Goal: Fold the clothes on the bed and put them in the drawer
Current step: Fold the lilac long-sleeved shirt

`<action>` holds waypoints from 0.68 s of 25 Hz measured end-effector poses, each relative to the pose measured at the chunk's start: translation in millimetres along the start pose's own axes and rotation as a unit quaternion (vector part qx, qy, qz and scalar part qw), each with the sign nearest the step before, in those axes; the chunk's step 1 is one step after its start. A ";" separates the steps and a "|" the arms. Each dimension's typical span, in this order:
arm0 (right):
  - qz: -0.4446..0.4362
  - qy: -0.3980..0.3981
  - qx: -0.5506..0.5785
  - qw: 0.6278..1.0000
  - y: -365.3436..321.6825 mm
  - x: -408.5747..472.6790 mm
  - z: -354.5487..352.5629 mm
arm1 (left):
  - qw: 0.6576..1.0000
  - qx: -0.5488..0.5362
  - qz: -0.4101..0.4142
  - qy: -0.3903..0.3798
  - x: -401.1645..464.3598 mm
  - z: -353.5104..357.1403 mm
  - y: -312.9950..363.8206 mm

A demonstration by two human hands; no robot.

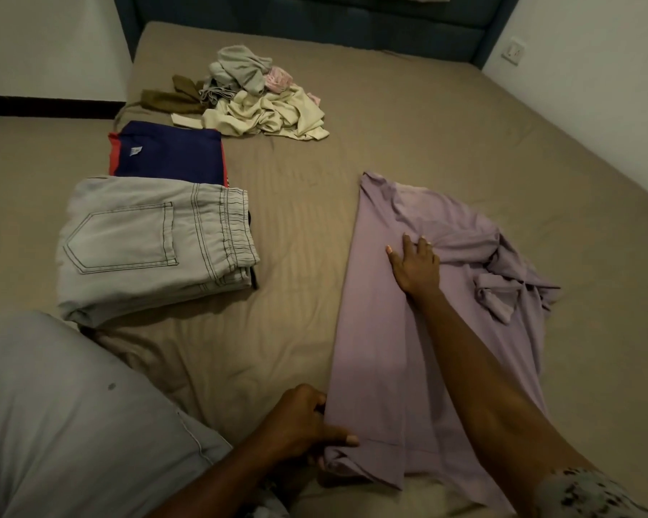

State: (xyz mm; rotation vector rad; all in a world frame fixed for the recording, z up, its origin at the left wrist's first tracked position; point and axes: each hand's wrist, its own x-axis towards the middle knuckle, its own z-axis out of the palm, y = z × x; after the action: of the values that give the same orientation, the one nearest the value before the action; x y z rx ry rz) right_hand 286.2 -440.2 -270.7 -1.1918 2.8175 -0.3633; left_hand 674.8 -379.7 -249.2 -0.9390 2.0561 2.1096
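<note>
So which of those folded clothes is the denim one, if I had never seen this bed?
Start at the tan bed sheet and look to its left side, where two folded garments lie. The folded pale grey denim trousers are the nearer one, in front of the folded navy garment with red edges. Dark stitching, a back pocket and a gathered elastic waistband set them apart.

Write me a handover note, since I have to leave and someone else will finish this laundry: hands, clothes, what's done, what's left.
Left hand pinches the near corner of the lilac knit top, spread on the tan bed sheet with its right side still rumpled.
Right hand presses flat on the top's middle.
Done: folded pale grey jeans and a folded navy garment with red trim lie to the left.
Left: finish folding the lilac top, fold the heap of cream, grey, pink and olive clothes farther up the bed, then put everything away. No drawer is in view.
</note>
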 end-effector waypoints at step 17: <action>0.390 0.157 0.069 0.905 177.0 -2.0 -90.7 | 0.985 -0.030 0.119 0.119 69.5 4.4 48.5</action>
State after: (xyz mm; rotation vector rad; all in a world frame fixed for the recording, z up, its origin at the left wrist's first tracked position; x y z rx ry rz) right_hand 150.4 -302.2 -225.1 0.0866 3.1490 -0.7057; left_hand 595.3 -406.9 -237.4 -1.0468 2.3376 2.2856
